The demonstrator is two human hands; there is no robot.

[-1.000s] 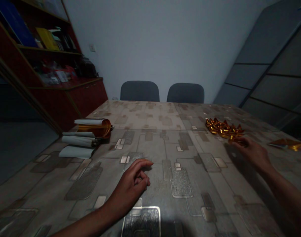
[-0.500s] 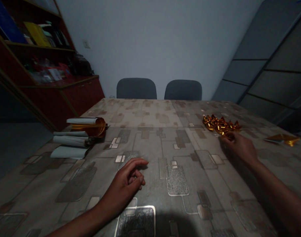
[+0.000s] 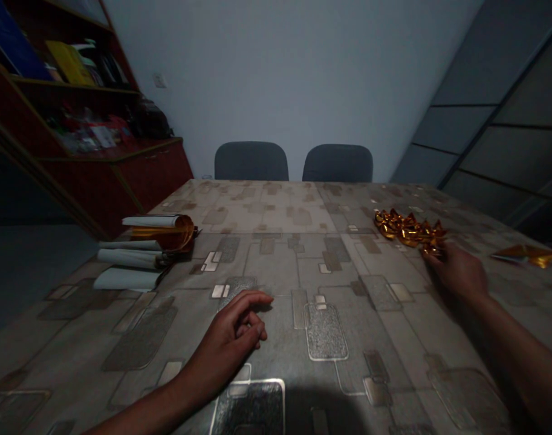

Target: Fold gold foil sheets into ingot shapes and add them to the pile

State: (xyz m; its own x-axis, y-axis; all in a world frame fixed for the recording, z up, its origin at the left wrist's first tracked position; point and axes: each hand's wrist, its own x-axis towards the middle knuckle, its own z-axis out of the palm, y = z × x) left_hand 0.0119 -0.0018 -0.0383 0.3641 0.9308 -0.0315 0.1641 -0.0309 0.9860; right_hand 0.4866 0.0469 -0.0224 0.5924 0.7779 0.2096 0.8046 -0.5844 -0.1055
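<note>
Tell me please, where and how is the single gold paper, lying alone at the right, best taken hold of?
I would pinch the gold paper at its narrow left tip, coming from the left, the side facing the gold pieces. It lies low on the table and tapers to that tip, so it probably pinches easily there. Whether the tip lifts is too dim to tell.

no words, labels, brands, numbers or signs are showing legibly, items [image 3: 70, 63] on the shelf [image 3: 76, 86] are looking too dim and blurred

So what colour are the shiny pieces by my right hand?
The shiny pieces are metallic gold, best seen in the head view.
</note>
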